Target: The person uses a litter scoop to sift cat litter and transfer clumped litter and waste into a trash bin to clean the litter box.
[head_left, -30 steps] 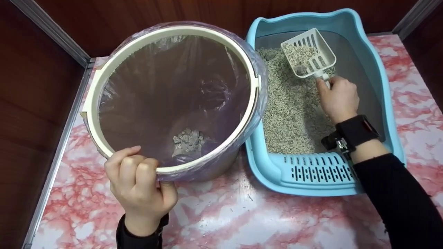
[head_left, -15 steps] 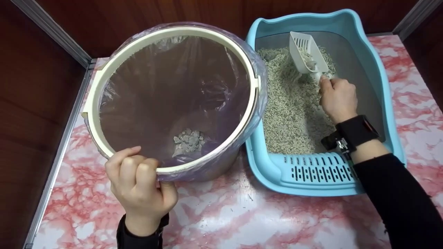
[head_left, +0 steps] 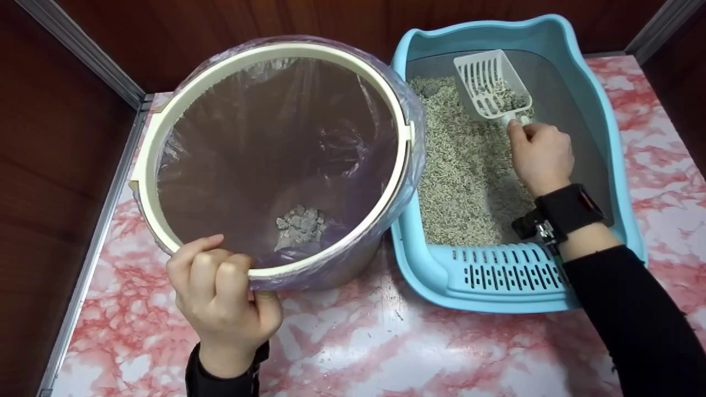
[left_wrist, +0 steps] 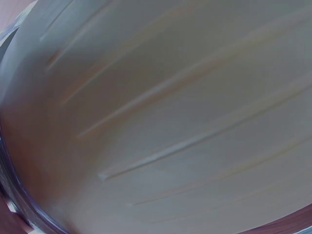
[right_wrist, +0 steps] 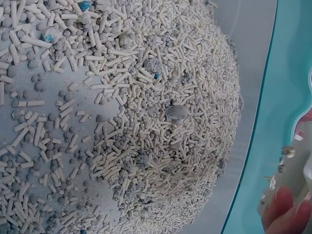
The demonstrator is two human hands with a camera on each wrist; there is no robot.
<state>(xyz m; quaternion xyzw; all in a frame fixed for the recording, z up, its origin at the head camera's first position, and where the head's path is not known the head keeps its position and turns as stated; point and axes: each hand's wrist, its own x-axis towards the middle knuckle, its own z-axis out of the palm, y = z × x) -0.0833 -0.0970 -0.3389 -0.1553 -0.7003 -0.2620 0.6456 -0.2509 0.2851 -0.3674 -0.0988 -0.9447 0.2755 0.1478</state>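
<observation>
My right hand [head_left: 543, 157] grips the handle of a white slotted litter scoop [head_left: 481, 69] above the far part of a blue litter box [head_left: 409, 270]. Some litter lies in the scoop, towards its right side. Pellet litter [head_left: 458, 187] covers the left part of the box floor; in the right wrist view, loose bits drop beside the scoop [right_wrist: 301, 168]. At left, my left hand [head_left: 218, 300] holds the near rim of a cream bucket [head_left: 146, 160], fingers over the edge and thumb outside. A thin purple bag lines it, with grey clumps [head_left: 300, 223] at the bottom.
Bucket and litter box stand side by side on a red-and-white marbled surface [head_left: 342, 342]. Dark wood panels [head_left: 353, 19] rise behind and at the left. The box's near step [head_left: 507, 270] is slotted. The left wrist view shows the bucket's ribbed wall [left_wrist: 195, 112].
The scoop has tipped to one side and back towards the other in my right hand, and it holds less litter than a second ago. My left hand and the bucket have stayed put.
</observation>
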